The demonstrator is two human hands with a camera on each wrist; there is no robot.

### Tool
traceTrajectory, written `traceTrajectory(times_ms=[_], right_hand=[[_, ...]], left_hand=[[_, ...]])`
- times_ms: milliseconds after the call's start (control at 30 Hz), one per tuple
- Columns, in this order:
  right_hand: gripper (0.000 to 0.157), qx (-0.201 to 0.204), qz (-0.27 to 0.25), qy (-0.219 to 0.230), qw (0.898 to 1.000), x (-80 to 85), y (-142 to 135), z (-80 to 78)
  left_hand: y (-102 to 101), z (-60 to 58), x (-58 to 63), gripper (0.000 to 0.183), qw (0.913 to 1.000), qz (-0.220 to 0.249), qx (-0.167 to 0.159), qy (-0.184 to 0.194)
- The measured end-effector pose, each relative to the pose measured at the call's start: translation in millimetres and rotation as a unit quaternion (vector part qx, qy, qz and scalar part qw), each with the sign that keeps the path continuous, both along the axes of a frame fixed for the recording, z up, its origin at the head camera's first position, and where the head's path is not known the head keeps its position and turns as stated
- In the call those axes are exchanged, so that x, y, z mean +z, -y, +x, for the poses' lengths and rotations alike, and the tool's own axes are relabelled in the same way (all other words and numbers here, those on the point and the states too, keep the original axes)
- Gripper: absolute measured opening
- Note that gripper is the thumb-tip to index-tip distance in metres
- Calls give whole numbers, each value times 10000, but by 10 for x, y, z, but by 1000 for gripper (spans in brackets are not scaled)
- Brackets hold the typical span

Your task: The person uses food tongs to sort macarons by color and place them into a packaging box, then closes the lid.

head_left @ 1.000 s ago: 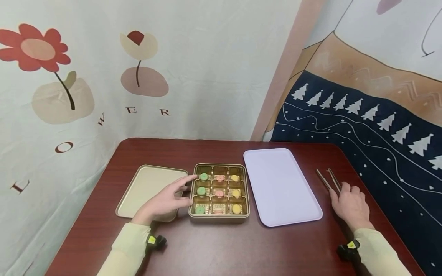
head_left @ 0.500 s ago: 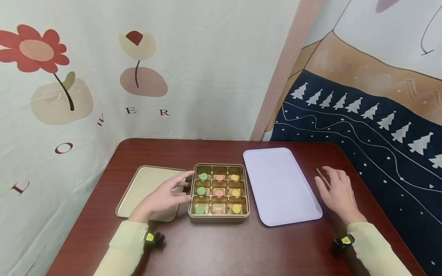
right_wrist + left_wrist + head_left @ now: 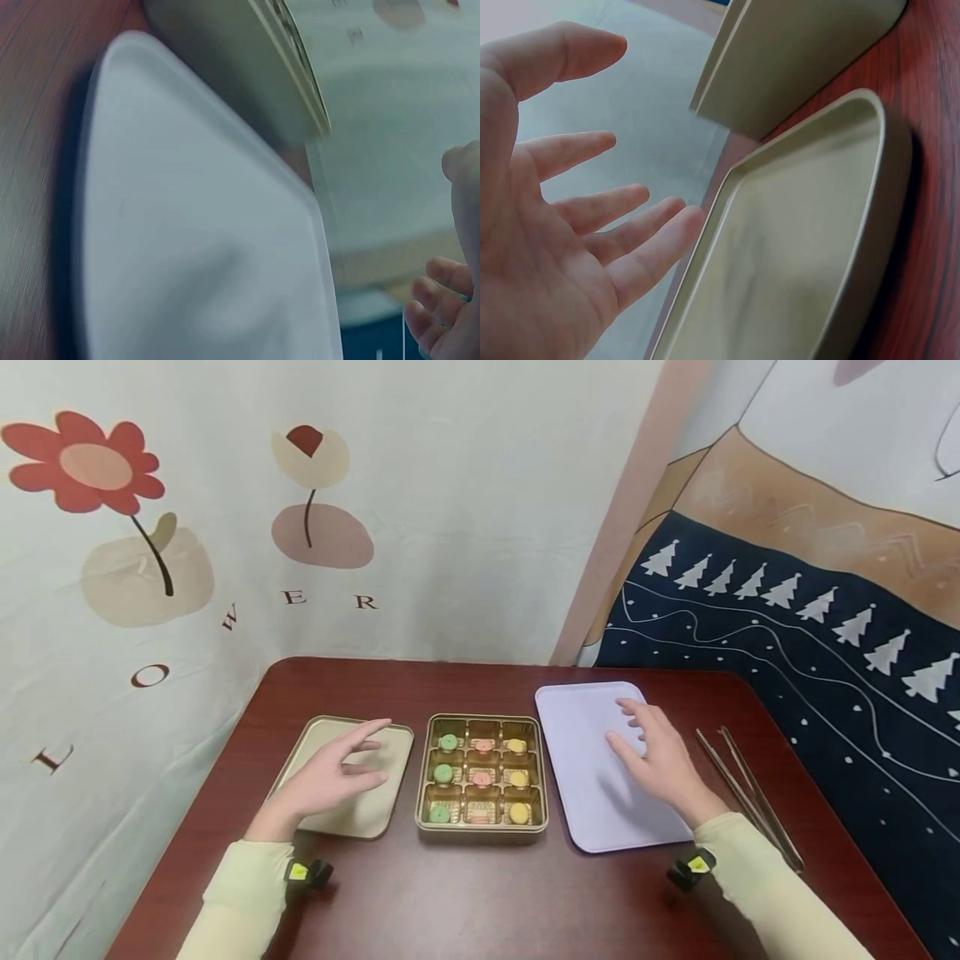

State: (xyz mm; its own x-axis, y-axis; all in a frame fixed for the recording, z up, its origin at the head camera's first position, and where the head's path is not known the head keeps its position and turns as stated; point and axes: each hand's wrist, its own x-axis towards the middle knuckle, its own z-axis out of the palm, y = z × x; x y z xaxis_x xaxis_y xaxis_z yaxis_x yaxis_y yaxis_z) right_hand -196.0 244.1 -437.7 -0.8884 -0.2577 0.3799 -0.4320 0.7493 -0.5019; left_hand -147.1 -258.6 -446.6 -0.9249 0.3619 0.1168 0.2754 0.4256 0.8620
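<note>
My left hand (image 3: 330, 781) hovers with spread fingers over the shallow beige tin lid (image 3: 386, 802), holding nothing. In the left wrist view its palm and fingers show beside the lid's rim. Over the pale lavender tray (image 3: 581, 727) hangs my right hand (image 3: 660, 764), fingers loosely apart and nothing in them. Between lid and tray stands a gold tin (image 3: 482, 832) with a divided insert. Its compartments hold green macarons (image 3: 443, 774), pink macarons (image 3: 482, 778) and yellow macarons (image 3: 519, 813). Metal tongs (image 3: 750, 789) lie on the table right of the tray, partly behind my right sleeve.
The dark red wooden table (image 3: 480, 902) has rounded far corners. Behind it hangs a pale curtain (image 3: 480, 510) with printed flowers and letters. A navy cloth with white trees (image 3: 795, 668) borders the right side.
My right hand has let go of the tongs and moved left over the tray. My left hand has drawn back leftward from the tin's edge. The macarons have stayed put.
</note>
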Motion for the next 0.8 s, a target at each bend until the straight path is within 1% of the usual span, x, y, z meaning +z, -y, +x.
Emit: traceTrajectory(times_ms=[100,233,300,433,500,633,800], right_hand=[[56,419,-122,44,9990,45,252,-34],[59,1047,-220,-56,9942,71,608,-53],[61,1305,-147,-62,9913,84,793,-40],[64,1763,-33,96,9843,114,1136,13],[65,1951,46,129,9807,124,1303,45],[66,2242,159,135,9743,110,1582,120],[64,2626,207,169,9645,104,1821,208]], left_hand=[[119,38,25,74,9996,-159,171,-124],[283,114,74,67,9975,-485,467,-205],[367,166,111,64,9957,-637,628,-244],[539,223,183,61,9912,-929,863,-374],[638,258,205,60,9888,-1048,1001,-362],[819,295,212,62,9832,-1308,1220,-353],[981,291,157,65,9762,-1673,1358,-256]])
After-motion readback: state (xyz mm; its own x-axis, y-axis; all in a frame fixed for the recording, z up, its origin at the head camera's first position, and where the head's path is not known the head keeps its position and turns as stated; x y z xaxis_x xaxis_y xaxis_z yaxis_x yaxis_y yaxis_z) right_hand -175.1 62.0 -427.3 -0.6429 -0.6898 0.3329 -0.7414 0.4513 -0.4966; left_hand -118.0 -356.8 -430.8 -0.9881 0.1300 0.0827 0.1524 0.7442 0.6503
